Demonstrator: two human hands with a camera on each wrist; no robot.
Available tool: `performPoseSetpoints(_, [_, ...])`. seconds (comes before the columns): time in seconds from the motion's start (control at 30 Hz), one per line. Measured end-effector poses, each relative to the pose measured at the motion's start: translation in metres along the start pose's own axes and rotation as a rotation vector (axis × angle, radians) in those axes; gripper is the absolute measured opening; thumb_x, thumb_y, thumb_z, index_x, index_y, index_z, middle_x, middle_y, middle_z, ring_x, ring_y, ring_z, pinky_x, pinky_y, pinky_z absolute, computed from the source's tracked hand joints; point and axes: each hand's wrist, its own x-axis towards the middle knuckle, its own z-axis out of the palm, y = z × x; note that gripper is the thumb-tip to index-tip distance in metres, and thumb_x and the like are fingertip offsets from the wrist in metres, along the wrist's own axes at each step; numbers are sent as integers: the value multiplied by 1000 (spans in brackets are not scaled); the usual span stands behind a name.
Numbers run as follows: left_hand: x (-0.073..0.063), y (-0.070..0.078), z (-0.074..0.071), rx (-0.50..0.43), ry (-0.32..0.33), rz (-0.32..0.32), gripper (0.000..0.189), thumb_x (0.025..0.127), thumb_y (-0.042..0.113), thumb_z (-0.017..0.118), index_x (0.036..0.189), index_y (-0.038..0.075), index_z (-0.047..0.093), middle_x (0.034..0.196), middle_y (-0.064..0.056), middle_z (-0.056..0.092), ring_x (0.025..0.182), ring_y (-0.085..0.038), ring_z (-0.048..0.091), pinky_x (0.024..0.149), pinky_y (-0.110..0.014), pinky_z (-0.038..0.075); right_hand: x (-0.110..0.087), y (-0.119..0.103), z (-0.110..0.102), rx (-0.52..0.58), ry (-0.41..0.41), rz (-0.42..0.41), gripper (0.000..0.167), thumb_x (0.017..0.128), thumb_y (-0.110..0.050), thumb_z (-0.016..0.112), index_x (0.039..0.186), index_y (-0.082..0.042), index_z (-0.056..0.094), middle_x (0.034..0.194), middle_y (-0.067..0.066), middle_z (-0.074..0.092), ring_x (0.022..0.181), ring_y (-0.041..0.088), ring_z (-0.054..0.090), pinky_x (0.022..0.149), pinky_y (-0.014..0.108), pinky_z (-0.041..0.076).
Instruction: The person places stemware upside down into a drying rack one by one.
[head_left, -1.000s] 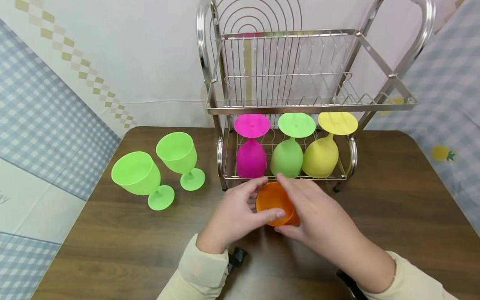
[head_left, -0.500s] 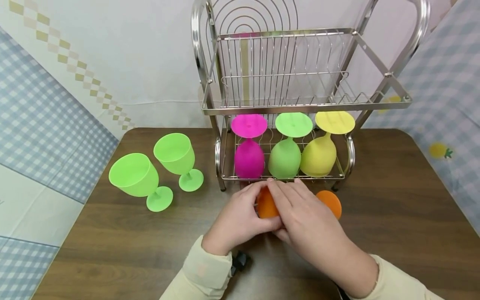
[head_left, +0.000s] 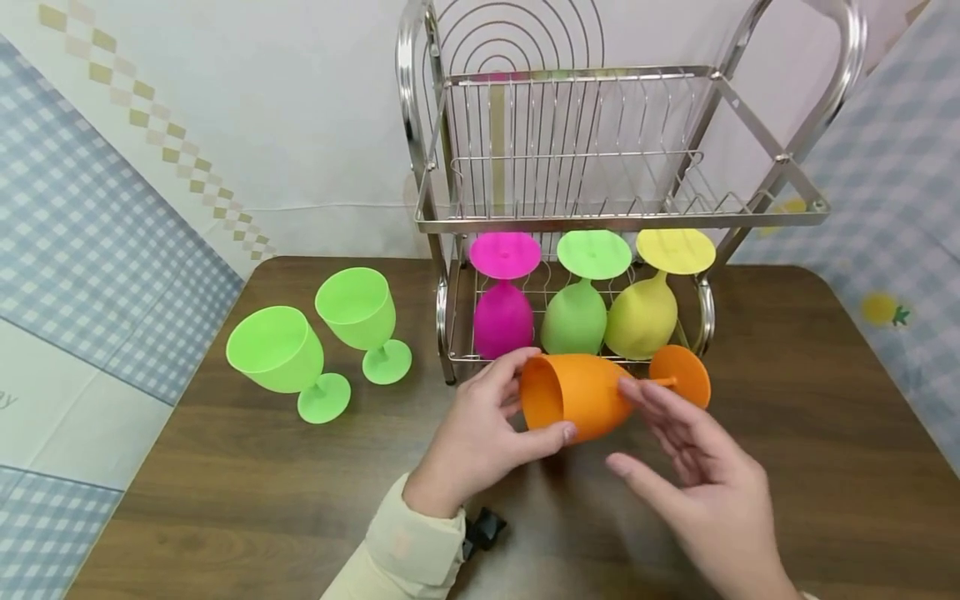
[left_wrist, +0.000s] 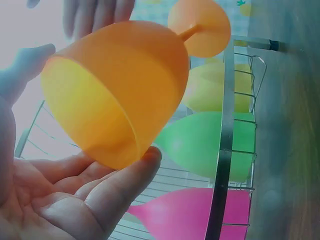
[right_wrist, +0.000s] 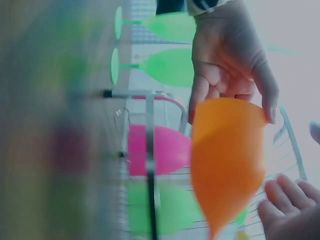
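Note:
An orange plastic goblet [head_left: 592, 396] is held on its side in front of the rack, its mouth to the left and its round foot to the right. My left hand [head_left: 476, 429] grips it by the rim, thumb on the near side and fingers on the far side. The right hand [head_left: 701, 479] is spread beside the stem, thumb apart from the fingers. One fingertip overlaps the narrow end of the bowl in the head view; whether it touches is unclear. In the left wrist view the goblet's hollow bowl [left_wrist: 90, 115] faces the camera.
A two-tier metal dish rack [head_left: 622, 221] stands behind the hands. On its lower tier, upside down, are a magenta goblet [head_left: 504, 321], a green goblet [head_left: 575, 321] and a yellow goblet [head_left: 642, 317]. Two light green goblets [head_left: 277, 354] stand upright on the wooden table [head_left: 247, 500] at left.
The orange goblet has turned from mouth up towards the camera to lying sideways, foot to the right. My right hand has come off the bowl and moved right; the left keeps its grip.

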Motion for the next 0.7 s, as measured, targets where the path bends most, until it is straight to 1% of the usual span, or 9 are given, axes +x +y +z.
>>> performPoseSetpoints(0.03, [0,1,0,-9,7,-3,74,77,27,89,140,14,53,130,4,61,118,-12,63,96,-28,53,-5,4,-2,131,52,28,54,80,29,63,132,19,51,128,26,64,122,29,62,104,34,47])
performPoseSetpoints(0.07, [-1,1,-1,-18,11,-4,74,76,26,89,140,14,53,130,4,61,118,-12,63,97,-28,53,-9,8,-4,256,95,67,44,86,28,55,130,19,52,125,26,65,119,31,63,103,37,48])
performPoseSetpoints(0.13, [-2,3,-2,-28,18,-5,74,76,27,89,140,16,53,130,5,61,118,-12,63,98,-29,52,-17,18,-8,496,169,183,30,99,17,43,126,15,56,120,23,68,114,32,65,103,39,49])
performPoseSetpoints(0.2, [-3,4,-2,-34,20,0,73,76,26,89,140,17,53,130,5,61,118,-12,63,98,-30,52,-23,27,-9,731,220,348,30,108,0,35,124,6,59,119,18,67,115,30,64,106,40,48])
performPoseSetpoints(0.3, [-5,5,-3,-34,19,11,75,76,26,89,141,17,53,131,6,61,118,-11,62,98,-29,52,-24,39,-6,1019,244,565,34,111,-21,34,131,-3,54,134,12,57,127,25,55,111,37,43])
performPoseSetpoints(0.37, [-6,5,-2,-32,16,18,76,76,26,89,142,16,53,132,6,61,119,-11,62,97,-29,53,-21,42,1,1107,242,644,40,110,-30,35,140,-7,47,147,8,45,138,22,44,114,35,39])
performPoseSetpoints(0.47, [-7,6,-2,-29,5,28,76,76,27,88,142,15,52,133,6,60,119,-11,62,97,-28,53,-15,42,14,1139,248,640,45,109,-35,37,148,-13,39,155,3,36,140,18,37,117,33,34])
performPoseSetpoints(0.6, [-5,6,-1,-51,1,39,74,76,24,88,141,15,52,132,5,61,119,-11,62,97,-29,53,-9,42,27,1201,276,565,38,109,-29,38,143,-14,45,145,2,49,127,18,47,116,31,34])
performPoseSetpoints(0.7, [-4,6,-1,-48,5,49,74,76,22,88,141,14,52,131,4,61,118,-11,62,98,-28,53,-6,43,30,1223,312,575,35,108,-28,41,139,-14,49,136,2,56,120,18,52,112,30,40])
